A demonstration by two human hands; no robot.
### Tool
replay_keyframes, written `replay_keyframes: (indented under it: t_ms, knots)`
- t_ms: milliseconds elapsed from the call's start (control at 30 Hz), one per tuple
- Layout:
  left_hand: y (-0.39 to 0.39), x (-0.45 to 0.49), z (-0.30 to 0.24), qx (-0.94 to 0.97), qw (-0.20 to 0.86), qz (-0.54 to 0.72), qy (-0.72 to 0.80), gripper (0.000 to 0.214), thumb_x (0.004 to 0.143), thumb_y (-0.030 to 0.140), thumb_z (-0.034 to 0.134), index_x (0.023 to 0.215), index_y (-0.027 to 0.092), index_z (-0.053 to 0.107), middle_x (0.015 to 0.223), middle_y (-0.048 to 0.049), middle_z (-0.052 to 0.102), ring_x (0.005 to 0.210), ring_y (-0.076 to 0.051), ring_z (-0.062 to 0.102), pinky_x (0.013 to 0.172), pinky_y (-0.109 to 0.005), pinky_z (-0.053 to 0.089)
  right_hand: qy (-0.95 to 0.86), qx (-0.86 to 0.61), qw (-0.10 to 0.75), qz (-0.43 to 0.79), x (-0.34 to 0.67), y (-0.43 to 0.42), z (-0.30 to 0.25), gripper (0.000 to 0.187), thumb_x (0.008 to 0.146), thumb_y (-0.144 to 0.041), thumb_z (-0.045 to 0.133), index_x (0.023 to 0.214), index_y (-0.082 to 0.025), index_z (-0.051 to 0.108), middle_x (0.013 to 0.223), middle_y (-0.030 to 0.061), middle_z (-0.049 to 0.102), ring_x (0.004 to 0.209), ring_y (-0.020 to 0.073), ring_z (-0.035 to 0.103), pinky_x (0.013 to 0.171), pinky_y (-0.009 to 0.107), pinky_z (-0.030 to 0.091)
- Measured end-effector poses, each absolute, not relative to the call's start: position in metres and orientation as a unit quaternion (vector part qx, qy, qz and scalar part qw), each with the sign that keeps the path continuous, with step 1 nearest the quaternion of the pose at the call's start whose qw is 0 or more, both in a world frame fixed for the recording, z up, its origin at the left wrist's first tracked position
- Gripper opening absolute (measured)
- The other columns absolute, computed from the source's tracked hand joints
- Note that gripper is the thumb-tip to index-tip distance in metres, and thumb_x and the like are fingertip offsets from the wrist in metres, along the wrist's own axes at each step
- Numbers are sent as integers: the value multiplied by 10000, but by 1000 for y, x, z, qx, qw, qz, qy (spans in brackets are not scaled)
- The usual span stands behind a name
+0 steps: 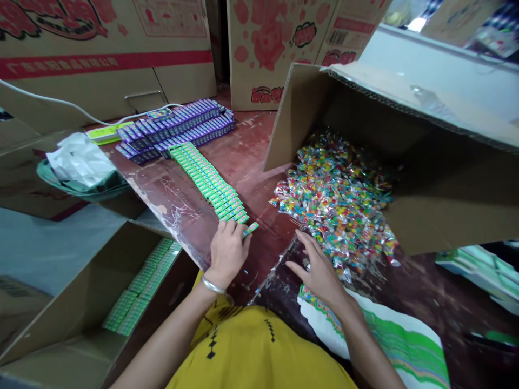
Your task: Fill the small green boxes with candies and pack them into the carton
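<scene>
My left hand, a silver bangle at its wrist, is closed on a small green box at the near end of a row of green boxes. The row lies on the red-brown table, its boxes leaning one against another. My right hand is open, thumb and fingers apart, by the near edge of a heap of small clear packets of colourful candies. Under my right forearm lies a fanned stack of green and white printed cartons, partly hidden by the arm.
A large cardboard box lies on its side behind the candy heap. Stacked purple boxes stand at the back left. Lower left, an open carton holds packed green boxes. White plastic sits beside the table's left edge.
</scene>
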State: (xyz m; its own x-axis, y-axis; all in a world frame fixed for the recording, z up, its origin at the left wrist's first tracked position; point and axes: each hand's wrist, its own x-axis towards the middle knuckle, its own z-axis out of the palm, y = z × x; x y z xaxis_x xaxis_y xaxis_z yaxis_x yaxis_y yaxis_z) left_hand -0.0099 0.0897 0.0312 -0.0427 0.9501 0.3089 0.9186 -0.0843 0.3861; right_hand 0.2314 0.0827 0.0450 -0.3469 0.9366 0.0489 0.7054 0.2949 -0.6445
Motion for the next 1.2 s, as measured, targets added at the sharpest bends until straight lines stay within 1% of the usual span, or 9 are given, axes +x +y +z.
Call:
replay_keyframes:
  t_ms: [167, 267, 367, 567, 767, 900, 1067, 1133, 1200]
  knots:
    - [96, -19, 27, 673, -15, 249, 696, 308, 892, 352, 540, 1130, 157, 554, 960, -111, 562, 932, -283, 493, 788, -388, 433, -736, -594, 240, 219, 269, 83, 41, 535, 878, -363, 571, 1382, -265, 421, 1332, 93, 523, 1167, 247, 548, 888, 375, 517]
    - [92, -5, 28, 696, 46, 294, 654, 339, 892, 390, 546, 1151, 174, 515, 982, -94, 565, 946, -258, 507, 819, -378, 446, -694, -666, 240, 134, 308, 82, 41, 302, 906, -381, 516, 1147, -219, 600, 1094, 90, 658, 916, 228, 645, 773, 345, 517]
    - [82, 27, 26, 755, 157, 279, 572, 399, 859, 483, 571, 1129, 196, 508, 965, -68, 563, 915, -235, 517, 787, -359, 466, -693, -696, 157, 99, 336, 76, 43, 216, 917, -360, 491, 940, -219, 652, 934, 57, 693, 775, 210, 650, 701, 315, 484]
    - [63, 93, 6, 853, 241, 181, 427, 778, 602, 593, 770, 1196, 181, 483, 1089, -91, 555, 1036, -287, 502, 886, -412, 463, -769, -622, 63, 134, 318, 62, 36, 211, 913, -356, 526, 1015, -262, 685, 979, 48, 638, 949, 218, 608, 836, 325, 465]
    - [55, 108, -4, 854, 234, 154, 439, 861, 578, 518, 819, 1259, 150, 443, 1108, -113, 553, 1037, -303, 504, 891, -434, 456, -774, -619, 84, 103, 301, 63, 34, 212, 895, -307, 560, 1048, -248, 695, 998, 76, 600, 994, 243, 562, 880, 366, 456]
    - [54, 101, 0, 823, 287, 187, 453, 760, 621, 476, 809, 1226, 163, 472, 1098, -100, 561, 1047, -297, 511, 918, -431, 441, -764, -600, 175, 164, 301, 66, 45, 165, 902, -285, 550, 936, -241, 705, 989, 62, 615, 960, 225, 576, 886, 369, 446]
    - [68, 81, 19, 720, 478, 292, 410, 293, 862, 461, 582, 967, 189, 551, 961, -36, 585, 887, -175, 571, 762, -283, 467, -685, -588, 317, 292, 292, 68, 62, 209, 918, -345, 525, 826, -201, 644, 919, 54, 654, 868, 198, 614, 770, 313, 478]
    - [71, 74, 25, 708, 496, 294, 408, 252, 908, 437, 515, 896, 189, 556, 911, -26, 582, 824, -155, 569, 720, -267, 453, -683, -599, 311, 279, 289, 69, 64, 202, 919, -351, 524, 840, -205, 639, 906, 45, 657, 857, 194, 615, 744, 298, 471]
    - [70, 70, 25, 729, 460, 273, 427, 292, 862, 482, 569, 932, 198, 564, 947, -34, 578, 863, -178, 562, 751, -291, 449, -704, -612, 261, 248, 287, 69, 62, 193, 925, -343, 517, 884, -217, 657, 912, 39, 653, 849, 189, 615, 728, 288, 462]
